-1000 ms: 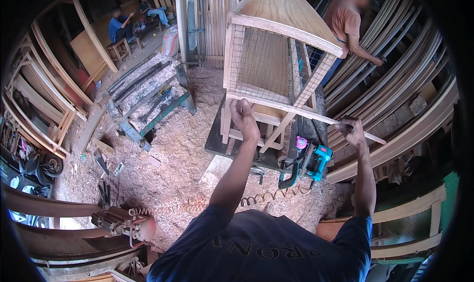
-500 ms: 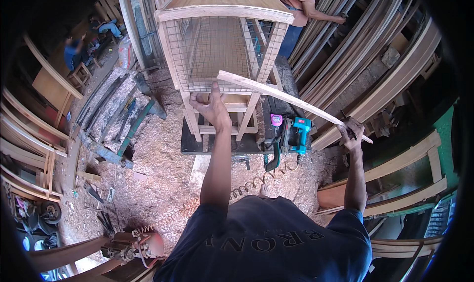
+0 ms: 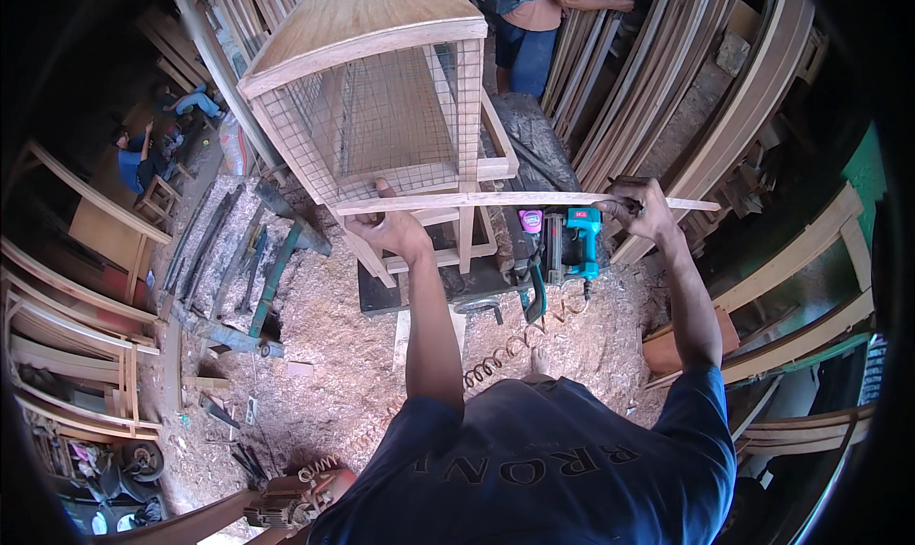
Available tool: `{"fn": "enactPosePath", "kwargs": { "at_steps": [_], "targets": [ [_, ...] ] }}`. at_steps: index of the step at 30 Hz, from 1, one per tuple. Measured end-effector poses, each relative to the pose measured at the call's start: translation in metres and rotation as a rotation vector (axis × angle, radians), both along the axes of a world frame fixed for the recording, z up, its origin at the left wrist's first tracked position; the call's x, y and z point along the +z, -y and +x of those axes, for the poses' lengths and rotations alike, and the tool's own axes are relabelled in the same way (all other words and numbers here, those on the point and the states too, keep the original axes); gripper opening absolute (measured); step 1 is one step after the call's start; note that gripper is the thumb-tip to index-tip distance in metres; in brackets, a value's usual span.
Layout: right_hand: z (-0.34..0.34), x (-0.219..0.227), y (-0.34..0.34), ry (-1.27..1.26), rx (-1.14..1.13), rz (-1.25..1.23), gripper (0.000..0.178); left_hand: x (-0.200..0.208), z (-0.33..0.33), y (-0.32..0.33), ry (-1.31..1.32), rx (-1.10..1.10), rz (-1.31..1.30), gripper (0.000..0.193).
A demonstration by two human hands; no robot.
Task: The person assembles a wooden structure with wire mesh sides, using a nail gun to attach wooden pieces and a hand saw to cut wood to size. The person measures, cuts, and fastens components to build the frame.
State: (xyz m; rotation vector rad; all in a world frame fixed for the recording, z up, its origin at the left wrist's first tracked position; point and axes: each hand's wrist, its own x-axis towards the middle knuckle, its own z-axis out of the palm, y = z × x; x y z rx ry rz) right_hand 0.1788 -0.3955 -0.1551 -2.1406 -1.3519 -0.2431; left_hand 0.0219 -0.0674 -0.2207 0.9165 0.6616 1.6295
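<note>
With my left hand [image 3: 389, 228] and right hand [image 3: 640, 207] each clenched round an end of the thin wooden strip [image 3: 515, 200], held level across the mesh-sided wooden cage [image 3: 381, 106], I'd press it flush before fixing.

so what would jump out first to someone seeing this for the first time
A tall wooden cage with wire mesh sides fills the upper middle. Across its lower front, the left hand and right hand hold a long thin wooden strip level. A teal power tool lies just beneath, over sawdust.
</note>
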Motion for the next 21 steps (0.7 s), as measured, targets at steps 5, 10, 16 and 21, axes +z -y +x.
{"fn": "enactPosePath", "kwargs": {
  "at_steps": [5,10,16,21],
  "targets": [
    [0.015,0.02,-0.039,-0.028,0.022,-0.066,0.032,-0.002,-0.001,0.004,0.118,-0.105,-0.119,0.055],
    [0.036,0.03,-0.062,-0.023,0.006,-0.088,0.037,-0.008,-0.002,0.003,0.101,-0.135,-0.113,0.055],
    [0.052,0.035,-0.073,-0.024,-0.091,-0.197,0.044,-0.034,0.003,-0.01,-0.053,-0.042,0.072,0.055],
    [0.043,0.024,-0.07,-0.04,0.015,-0.173,0.034,-0.04,0.004,-0.008,0.035,-0.065,0.054,0.049]
  ]
}}
